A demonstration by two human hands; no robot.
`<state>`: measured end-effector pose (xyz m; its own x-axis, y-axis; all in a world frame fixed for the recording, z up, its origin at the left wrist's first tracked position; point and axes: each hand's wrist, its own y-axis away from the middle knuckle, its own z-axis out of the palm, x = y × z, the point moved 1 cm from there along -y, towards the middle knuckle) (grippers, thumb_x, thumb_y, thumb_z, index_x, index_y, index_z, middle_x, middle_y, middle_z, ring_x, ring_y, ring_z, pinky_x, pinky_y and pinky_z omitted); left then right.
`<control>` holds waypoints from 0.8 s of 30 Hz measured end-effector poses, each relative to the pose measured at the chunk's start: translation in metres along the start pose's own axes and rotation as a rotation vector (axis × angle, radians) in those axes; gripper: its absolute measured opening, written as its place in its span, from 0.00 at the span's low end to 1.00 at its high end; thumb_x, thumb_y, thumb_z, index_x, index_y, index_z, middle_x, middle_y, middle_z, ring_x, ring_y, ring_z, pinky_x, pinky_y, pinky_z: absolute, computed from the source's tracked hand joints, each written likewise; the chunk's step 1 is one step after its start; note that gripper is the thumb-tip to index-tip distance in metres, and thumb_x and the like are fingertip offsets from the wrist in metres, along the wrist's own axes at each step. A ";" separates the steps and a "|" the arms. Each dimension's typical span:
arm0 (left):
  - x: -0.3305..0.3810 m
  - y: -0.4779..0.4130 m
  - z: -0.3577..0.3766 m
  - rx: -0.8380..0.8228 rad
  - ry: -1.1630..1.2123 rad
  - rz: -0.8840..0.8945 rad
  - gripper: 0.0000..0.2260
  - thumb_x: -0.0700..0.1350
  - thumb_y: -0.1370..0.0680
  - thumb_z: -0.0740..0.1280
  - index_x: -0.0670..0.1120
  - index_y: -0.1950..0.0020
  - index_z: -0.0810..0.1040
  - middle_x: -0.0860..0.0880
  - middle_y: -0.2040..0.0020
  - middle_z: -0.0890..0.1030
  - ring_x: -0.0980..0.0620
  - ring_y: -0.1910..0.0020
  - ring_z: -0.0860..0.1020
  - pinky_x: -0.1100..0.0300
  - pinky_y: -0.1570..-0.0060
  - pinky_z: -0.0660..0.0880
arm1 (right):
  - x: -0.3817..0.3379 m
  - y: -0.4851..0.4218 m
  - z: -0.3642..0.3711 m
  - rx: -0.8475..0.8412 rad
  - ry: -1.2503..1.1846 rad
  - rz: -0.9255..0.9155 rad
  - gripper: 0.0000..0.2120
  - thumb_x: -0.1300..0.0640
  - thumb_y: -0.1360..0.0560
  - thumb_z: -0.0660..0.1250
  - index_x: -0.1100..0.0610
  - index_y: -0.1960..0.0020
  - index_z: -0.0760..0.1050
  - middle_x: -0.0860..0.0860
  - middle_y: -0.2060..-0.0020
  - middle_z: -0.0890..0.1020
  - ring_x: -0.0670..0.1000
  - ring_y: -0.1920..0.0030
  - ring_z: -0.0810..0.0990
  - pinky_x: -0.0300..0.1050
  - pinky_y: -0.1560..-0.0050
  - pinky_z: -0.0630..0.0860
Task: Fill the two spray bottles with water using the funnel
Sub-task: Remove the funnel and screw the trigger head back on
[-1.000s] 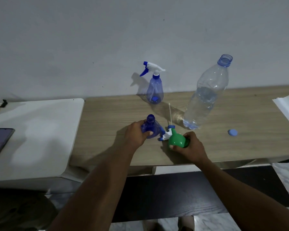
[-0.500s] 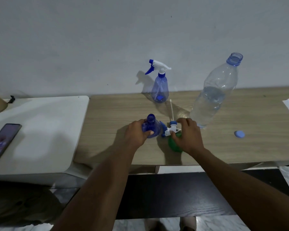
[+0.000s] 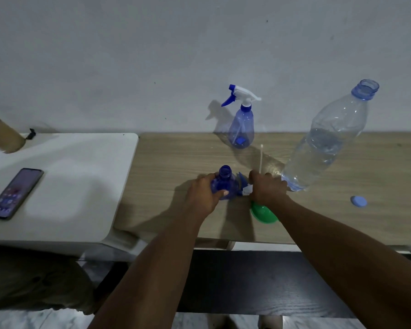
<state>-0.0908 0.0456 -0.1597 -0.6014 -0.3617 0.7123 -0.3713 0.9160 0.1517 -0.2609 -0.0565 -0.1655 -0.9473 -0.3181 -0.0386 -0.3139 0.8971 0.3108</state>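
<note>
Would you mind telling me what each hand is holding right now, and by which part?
The left hand grips the open blue plastic spray bottle around its body. The right hand covers the detached white-and-blue trigger sprayer head; its grip cannot be told.

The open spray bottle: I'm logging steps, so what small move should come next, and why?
Probably lift the trigger head with the right hand and seat its tube in the open spray bottle, which the left hand steadies; the green funnel lies aside on the table.

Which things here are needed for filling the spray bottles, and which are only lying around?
Needed: open spray bottle in the left hand; sprayer head under the right hand; green funnel; water bottle; second spray bottle.

Lying around: phone; blue cap.
</note>
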 end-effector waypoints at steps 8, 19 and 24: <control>0.000 0.001 0.000 -0.008 0.010 0.005 0.27 0.49 0.27 0.77 0.48 0.30 0.76 0.46 0.39 0.81 0.46 0.42 0.79 0.57 0.45 0.73 | 0.003 0.007 -0.007 -0.015 0.131 -0.087 0.15 0.53 0.22 0.63 0.49 0.36 0.71 0.56 0.41 0.78 0.62 0.41 0.77 0.56 0.45 0.72; 0.001 0.001 0.000 -0.017 0.033 -0.032 0.27 0.50 0.28 0.77 0.51 0.30 0.77 0.47 0.40 0.81 0.45 0.43 0.80 0.52 0.41 0.76 | 0.018 0.009 -0.042 0.259 -0.048 -0.183 0.14 0.53 0.22 0.61 0.49 0.39 0.63 0.55 0.47 0.79 0.60 0.51 0.81 0.58 0.45 0.73; 0.002 0.001 0.000 -0.026 0.025 -0.026 0.25 0.50 0.29 0.77 0.51 0.32 0.78 0.47 0.42 0.82 0.46 0.44 0.80 0.54 0.44 0.76 | 0.020 0.013 -0.095 0.295 -0.234 -0.238 0.13 0.50 0.21 0.64 0.57 0.42 0.68 0.59 0.53 0.82 0.61 0.58 0.80 0.51 0.59 0.75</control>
<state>-0.0925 0.0459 -0.1583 -0.5737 -0.3809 0.7251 -0.3676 0.9109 0.1876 -0.2777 -0.0799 -0.0717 -0.8245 -0.4791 -0.3012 -0.4981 0.8670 -0.0155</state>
